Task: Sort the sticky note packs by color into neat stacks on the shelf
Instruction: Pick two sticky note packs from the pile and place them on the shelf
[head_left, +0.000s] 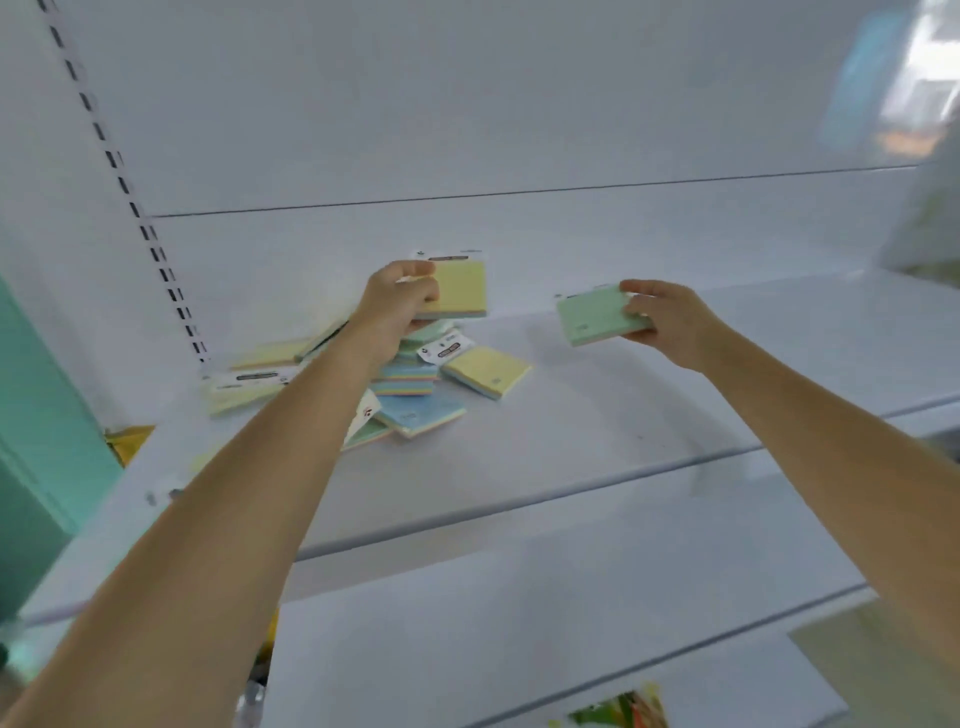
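Sticky note packs on a white shelf (597, 415). A jumbled pile (410, 379) of square pastel packs, yellow, blue, green and striped, some with white header cards, lies overlapping on the shelf. A loose yellow pack (485, 371) rests flat just right of the pile; a blue pack (426, 413) lies at the pile's near edge. The left hand (400, 301), arm outstretched, is raised above the pile, fingers and thumb curled round the left edge of a held yellow pack (462, 288). The right hand (670, 317), well right of the pile, pinches a tilted pale green pack (597, 314) by its right edge, clear of the shelf.
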